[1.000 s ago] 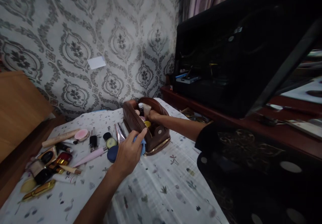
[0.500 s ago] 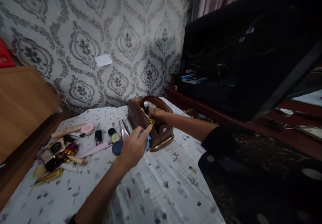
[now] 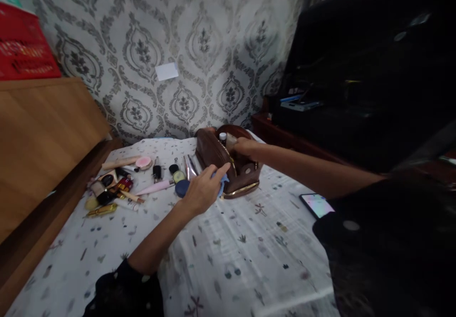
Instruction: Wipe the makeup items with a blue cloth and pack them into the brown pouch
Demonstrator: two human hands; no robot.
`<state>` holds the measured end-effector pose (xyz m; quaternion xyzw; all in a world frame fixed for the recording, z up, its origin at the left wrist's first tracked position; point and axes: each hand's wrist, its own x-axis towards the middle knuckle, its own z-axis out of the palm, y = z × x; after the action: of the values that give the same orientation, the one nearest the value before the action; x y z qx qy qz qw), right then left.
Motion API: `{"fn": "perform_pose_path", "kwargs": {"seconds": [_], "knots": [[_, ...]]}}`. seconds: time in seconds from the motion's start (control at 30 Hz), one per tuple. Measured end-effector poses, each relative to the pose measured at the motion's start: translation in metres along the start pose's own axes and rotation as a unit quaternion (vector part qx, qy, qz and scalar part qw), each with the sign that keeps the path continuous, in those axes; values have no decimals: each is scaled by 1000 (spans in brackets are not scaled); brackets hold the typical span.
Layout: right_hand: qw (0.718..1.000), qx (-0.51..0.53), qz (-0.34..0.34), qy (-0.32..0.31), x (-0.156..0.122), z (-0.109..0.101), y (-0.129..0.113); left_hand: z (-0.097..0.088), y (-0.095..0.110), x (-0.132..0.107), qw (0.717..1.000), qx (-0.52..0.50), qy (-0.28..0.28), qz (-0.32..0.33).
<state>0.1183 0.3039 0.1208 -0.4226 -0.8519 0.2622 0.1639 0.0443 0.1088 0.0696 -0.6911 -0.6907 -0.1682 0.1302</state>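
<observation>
Looking down from the head view: both arms stretched out over a white printed sheet (image 3: 249,250) to a brown pouch (image 3: 212,151) lying open, well away from the body.

Left hand (image 3: 204,192) curled round a blue puff (image 3: 223,184), held against the pouch's near side. Index finger straight, tip touching the gold-edged rim.

Right hand (image 3: 244,146) at the mouth of the pouch from the far side, fingers bent down over the opening. Grip hidden by the knuckles; cannot tell whether it holds anything. White-capped bottle (image 3: 223,137) and beige tube (image 3: 231,142) upright inside, just beside those fingers.

Left of the pouch, loose cosmetics on the sheet:
- dark blue compact (image 3: 181,189), just beside the left hand
- green-lidded jar (image 3: 178,176) and clear tubes (image 3: 191,165) next to the pouch
- pink tube (image 3: 155,187), nail polish bottle (image 3: 156,172), pink compact (image 3: 143,162) further left
- gold tube (image 3: 101,210) at the near edge of a tight cluster too small to sort

Phone (image 3: 317,205), screen lit, on the sheet under the right forearm. Black dotted sleeve (image 3: 124,291) on the left arm.

Wooden board (image 3: 46,136) along the left side, red box (image 3: 24,46) on top. Patterned wallpaper (image 3: 199,36) behind, white paper slip (image 3: 166,71) stuck to it. Black cabinet (image 3: 374,70) at right.
</observation>
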Motion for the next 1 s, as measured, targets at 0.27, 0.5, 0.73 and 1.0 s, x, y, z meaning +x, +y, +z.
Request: {"fn": "perform_pose_path", "kwargs": {"seconds": [0.27,0.5,0.73,1.0], "knots": [[975,-25,-202,87,-57,-16,-21,1,-14,-50,1000,-20,13,-11],[856,100,-500,89,-123,44,-26,8,-37,-105,999,-27,-37,-24],[871,185,-445,96,-135,131,-30,-8,-87,-107,967,-84,77,-226],[881,255,-398,26,-154,183,-44,-4,-159,-59,895,-35,40,-442]]}}
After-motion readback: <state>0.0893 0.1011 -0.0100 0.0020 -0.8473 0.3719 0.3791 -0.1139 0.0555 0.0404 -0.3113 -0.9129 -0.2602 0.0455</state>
